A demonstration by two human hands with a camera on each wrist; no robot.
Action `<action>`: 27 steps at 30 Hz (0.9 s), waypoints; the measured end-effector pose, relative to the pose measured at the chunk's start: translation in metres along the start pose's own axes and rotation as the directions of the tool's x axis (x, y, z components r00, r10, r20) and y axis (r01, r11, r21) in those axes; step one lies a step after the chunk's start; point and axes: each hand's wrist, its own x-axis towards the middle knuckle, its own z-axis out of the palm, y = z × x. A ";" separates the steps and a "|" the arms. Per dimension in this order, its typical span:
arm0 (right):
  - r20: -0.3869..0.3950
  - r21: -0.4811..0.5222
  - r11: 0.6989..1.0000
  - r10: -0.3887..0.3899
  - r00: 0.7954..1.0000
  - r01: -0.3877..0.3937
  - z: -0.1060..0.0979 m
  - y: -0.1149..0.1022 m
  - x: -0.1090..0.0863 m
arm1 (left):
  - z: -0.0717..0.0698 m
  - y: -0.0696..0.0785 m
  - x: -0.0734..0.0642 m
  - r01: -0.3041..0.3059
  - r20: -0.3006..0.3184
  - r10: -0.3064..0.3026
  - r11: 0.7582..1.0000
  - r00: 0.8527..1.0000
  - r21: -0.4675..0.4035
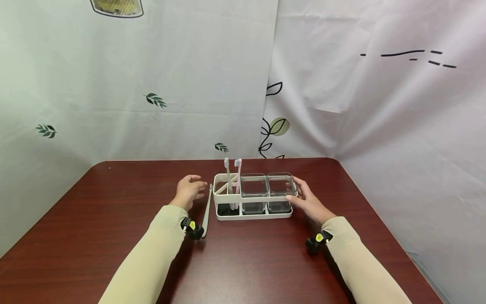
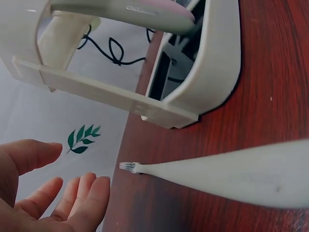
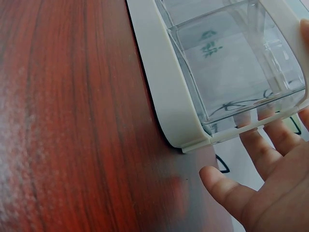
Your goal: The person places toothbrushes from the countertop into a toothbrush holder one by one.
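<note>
A white two-tier toothbrush holder stands on the table with two clear square cups, a left cup and a right cup. In its left compartment lean a pale toothbrush and a pink toothbrush. My right hand grips the holder's right end, thumb at the front of the upper rim, other fingers around the side, partly seen through the cup. A white toothbrush with a thick handle lies left of the holder. Beside its bristle end is my left hand, fingers loosely bent around nothing.
The reddish-brown wooden table has rounded far corners. Behind it and along the right side hangs a pale cloth printed with leaves and lines. Each wrist wears a small black camera, the left camera close to the lying toothbrush's handle.
</note>
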 end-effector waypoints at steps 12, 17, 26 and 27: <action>0.001 0.006 1.000 -0.008 1.000 0.008 0.000 0.000 0.000 | 0.004 -0.007 0.012 0.015 0.021 -0.018 0.989 1.000 0.146; 0.004 -0.002 1.000 0.003 1.000 -0.003 0.000 0.001 0.000 | 0.008 -0.006 0.012 0.011 0.018 -0.015 0.980 1.000 0.197; 0.009 -0.012 1.000 0.012 1.000 -0.012 -0.001 0.000 0.001 | 0.010 -0.010 0.017 0.015 0.009 -0.018 0.966 1.000 0.260; 0.009 -0.012 1.000 0.014 1.000 -0.013 -0.001 0.000 0.001 | 0.010 -0.010 0.017 0.016 0.009 -0.019 0.964 1.000 0.264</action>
